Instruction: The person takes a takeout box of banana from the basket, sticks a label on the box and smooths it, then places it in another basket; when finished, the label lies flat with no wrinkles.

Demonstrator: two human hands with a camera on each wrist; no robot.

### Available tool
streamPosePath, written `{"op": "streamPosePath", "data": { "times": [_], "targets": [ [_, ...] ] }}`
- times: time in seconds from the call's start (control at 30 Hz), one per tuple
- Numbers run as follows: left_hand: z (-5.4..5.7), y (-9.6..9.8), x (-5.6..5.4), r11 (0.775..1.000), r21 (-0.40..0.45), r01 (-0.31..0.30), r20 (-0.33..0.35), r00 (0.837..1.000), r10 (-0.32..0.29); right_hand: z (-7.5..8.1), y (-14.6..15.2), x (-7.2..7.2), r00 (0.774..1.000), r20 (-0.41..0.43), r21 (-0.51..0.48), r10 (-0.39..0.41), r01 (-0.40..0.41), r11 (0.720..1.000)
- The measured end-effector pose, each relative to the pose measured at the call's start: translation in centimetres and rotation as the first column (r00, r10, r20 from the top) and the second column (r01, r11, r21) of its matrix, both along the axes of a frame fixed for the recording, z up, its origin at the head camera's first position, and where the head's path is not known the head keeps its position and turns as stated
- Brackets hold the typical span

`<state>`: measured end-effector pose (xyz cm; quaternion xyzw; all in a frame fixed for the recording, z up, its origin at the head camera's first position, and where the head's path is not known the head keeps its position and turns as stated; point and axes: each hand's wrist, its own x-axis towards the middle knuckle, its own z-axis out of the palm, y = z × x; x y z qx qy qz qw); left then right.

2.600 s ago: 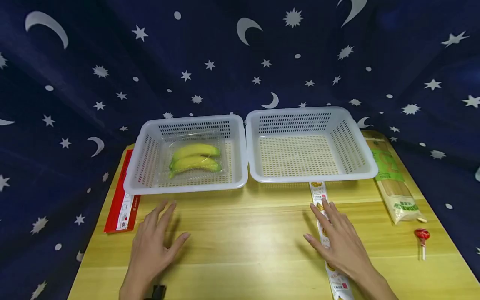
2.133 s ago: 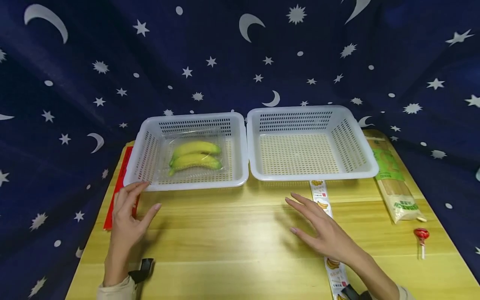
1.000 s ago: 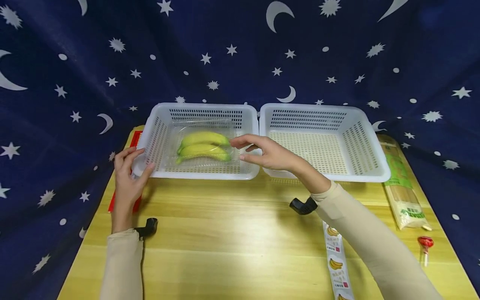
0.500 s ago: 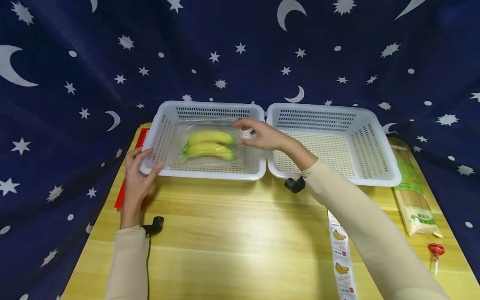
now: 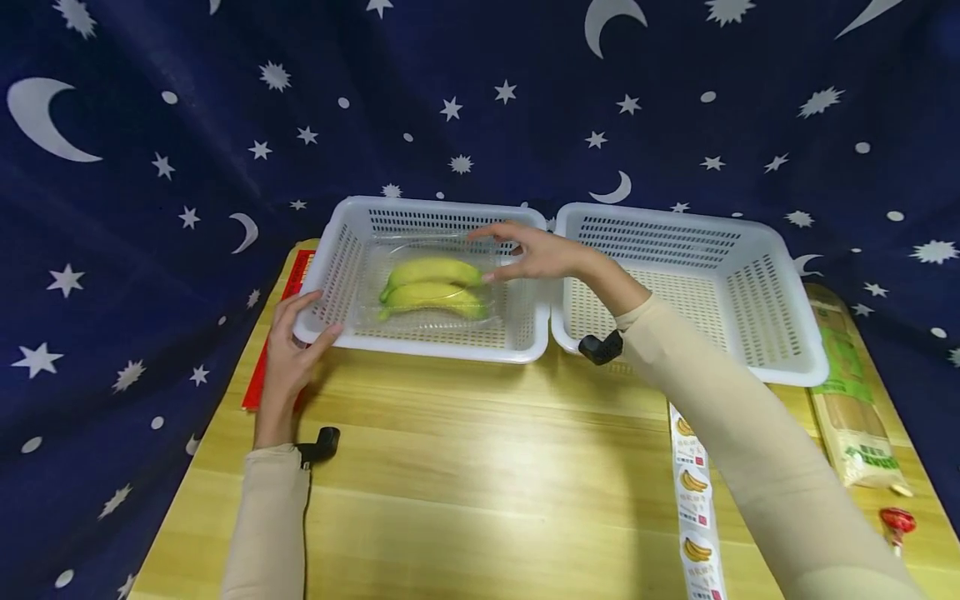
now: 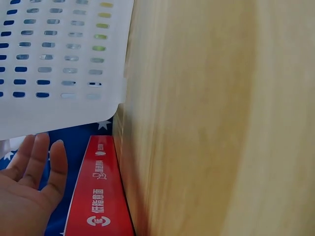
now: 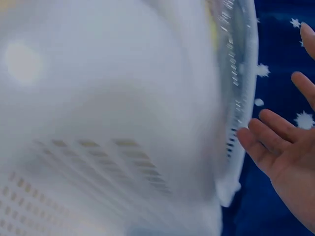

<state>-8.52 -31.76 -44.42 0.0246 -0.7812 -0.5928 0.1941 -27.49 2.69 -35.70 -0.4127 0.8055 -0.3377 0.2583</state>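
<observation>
A clear plastic box (image 5: pixel 367 312) with two bananas (image 5: pixel 433 287) in it lies inside the left white basket (image 5: pixel 442 352). My right hand (image 5: pixel 536 254) reaches over that basket's right side, fingers spread, its fingertips at the box's right end. In the right wrist view the same hand (image 7: pixel 288 157) shows loosely extended fingers beside the blurred basket wall. At the front left corner of the left basket is my left hand (image 5: pixel 292 342), thumb apart, fingertips at the rim. The left wrist view has this hand (image 6: pixel 32 187) with extended fingers just under the basket's edge.
A second white basket (image 5: pixel 817 367) stands close on the right. A red pasta package (image 5: pixel 273 371) lies at the left table edge. On the right lie a strip of banana stickers (image 5: pixel 693 500), a green-labelled noodle packet (image 5: pixel 855 417) and a red lollipop (image 5: pixel 897 521). Starry cloth (image 5: pixel 480 100) hangs behind.
My right hand has gone from over the sticker strip leftward to the boxed bananas. My left hand has moved forward from the table to the left basket's corner. The head view has shifted.
</observation>
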Motion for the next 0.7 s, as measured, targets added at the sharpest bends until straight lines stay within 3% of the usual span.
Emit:
{"op": "streamPosePath", "data": {
  "times": [0.1, 0.2, 0.43, 0.6, 0.7],
  "targets": [
    [-0.3, -0.2, -0.2, 0.999, 0.038, 0.016, 0.001, 1.000, -0.016, 0.7, 0.2, -0.9, 0.999, 0.050, 0.016, 0.008, -0.009, 1.000],
    [-1.0, -0.5, -0.6, 0.996, 0.085, 0.023, 0.008, 1.000, -0.024, 0.8, 0.2, -2.3, 0.999, 0.048, 0.056, 0.025, -0.027, 0.998],
    [-3.2, -1.1, -1.3, 0.992, 0.120, 0.032, 0.004, 0.999, -0.033, -0.9, -0.3, -5.1, 0.996, 0.070, 0.117, 0.060, -0.068, 0.991],
    [-3.2, -1.3, -1.3, 0.994, 0.102, 0.037, -0.004, 0.999, -0.037, -2.3, -0.9, -5.8, 0.995, 0.078, 0.091, 0.059, -0.066, 0.994],
    [-3.0, -1.4, -1.4, 0.995, 0.096, 0.026, 0.011, 1.000, -0.027, -3.1, -1.2, -5.9, 0.997, 0.013, 0.069, 0.071, -0.072, 0.995]
  ]
}}
